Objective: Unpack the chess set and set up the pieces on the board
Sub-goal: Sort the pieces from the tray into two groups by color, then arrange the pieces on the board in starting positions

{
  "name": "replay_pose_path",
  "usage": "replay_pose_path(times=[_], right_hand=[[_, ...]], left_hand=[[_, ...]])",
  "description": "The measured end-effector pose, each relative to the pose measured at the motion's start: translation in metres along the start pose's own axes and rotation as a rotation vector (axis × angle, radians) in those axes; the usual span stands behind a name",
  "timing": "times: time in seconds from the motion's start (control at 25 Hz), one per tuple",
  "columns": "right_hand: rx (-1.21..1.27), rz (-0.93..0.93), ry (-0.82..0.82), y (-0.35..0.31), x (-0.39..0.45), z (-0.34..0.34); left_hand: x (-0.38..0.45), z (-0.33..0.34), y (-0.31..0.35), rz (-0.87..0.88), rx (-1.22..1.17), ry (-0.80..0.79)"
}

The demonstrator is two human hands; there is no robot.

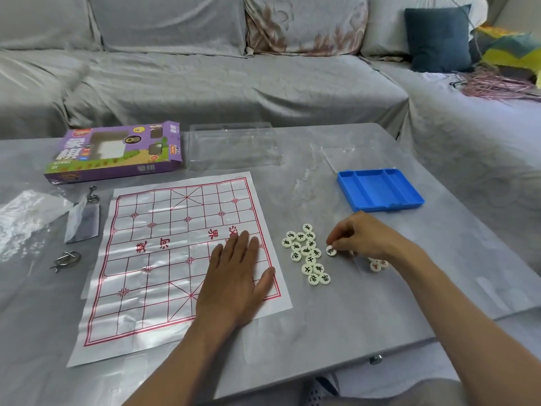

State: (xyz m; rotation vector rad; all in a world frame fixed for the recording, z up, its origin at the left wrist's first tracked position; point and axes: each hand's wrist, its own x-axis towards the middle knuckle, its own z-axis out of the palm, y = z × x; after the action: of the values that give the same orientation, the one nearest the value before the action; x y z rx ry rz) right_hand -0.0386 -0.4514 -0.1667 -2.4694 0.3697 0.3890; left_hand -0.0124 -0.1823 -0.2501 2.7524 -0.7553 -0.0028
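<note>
A paper xiangqi board [164, 259] with red lines lies flat on the grey table; no pieces stand on it. My left hand [237, 276] rests palm down on its right part, fingers spread. To the right of the board sits a cluster of several white round pieces with black characters [307, 253]. My right hand [360, 237] pinches one black-marked piece [331, 251] on the table beside that cluster. A few red-marked pieces [377, 264] show partly under my right wrist.
An empty blue plastic tray [380, 190] lies behind my right hand. The purple game box [114, 152] and a clear plastic lid [234, 146] stand at the back. Metal wire puzzles [66, 260], a small card and crumpled plastic wrap [26, 218] lie left of the board.
</note>
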Motion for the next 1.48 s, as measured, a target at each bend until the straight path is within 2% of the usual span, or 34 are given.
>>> replay_pose_path(times=[0.32, 0.44, 0.52, 0.72, 0.88, 1.08, 1.2, 1.24, 1.36, 1.48], right_hand=[[-0.136, -0.081, 0.042, -0.01, 0.001, 0.013], [-0.185, -0.135, 0.18, -0.03, -0.003, 0.011], [-0.155, -0.217, 0.224, -0.056, -0.013, 0.017], [-0.228, -0.389, -0.021, -0.107, -0.037, 0.068], [-0.191, -0.334, -0.07, -0.102, -0.045, 0.082], [-0.457, -0.329, 0.005, -0.105, -0.053, 0.111], [-0.504, -0.274, 0.055, -0.107, -0.054, 0.119], [-0.515, -0.26, 0.059, -0.106, -0.053, 0.119], [-0.521, -0.231, 0.058, -0.103, -0.051, 0.118], [-0.514, -0.24, 0.046, -0.102, -0.052, 0.117]], left_hand=[[0.0, -0.001, 0.001, 0.008, -0.056, -0.006], [-0.004, -0.006, 0.001, 0.029, -0.098, 0.141], [-0.007, -0.007, 0.003, 0.054, -0.024, 0.249], [-0.007, -0.01, 0.001, 0.064, 0.033, 0.23], [-0.006, -0.02, -0.001, 0.119, 0.031, 0.116], [-0.014, -0.027, -0.011, 0.187, -0.097, 0.024], [-0.026, -0.028, -0.025, 0.217, -0.237, -0.021], [-0.03, -0.03, -0.031, 0.181, -0.269, 0.004], [-0.043, -0.034, -0.053, 0.082, -0.243, 0.209], [-0.059, -0.034, -0.071, 0.094, -0.143, 0.241]])
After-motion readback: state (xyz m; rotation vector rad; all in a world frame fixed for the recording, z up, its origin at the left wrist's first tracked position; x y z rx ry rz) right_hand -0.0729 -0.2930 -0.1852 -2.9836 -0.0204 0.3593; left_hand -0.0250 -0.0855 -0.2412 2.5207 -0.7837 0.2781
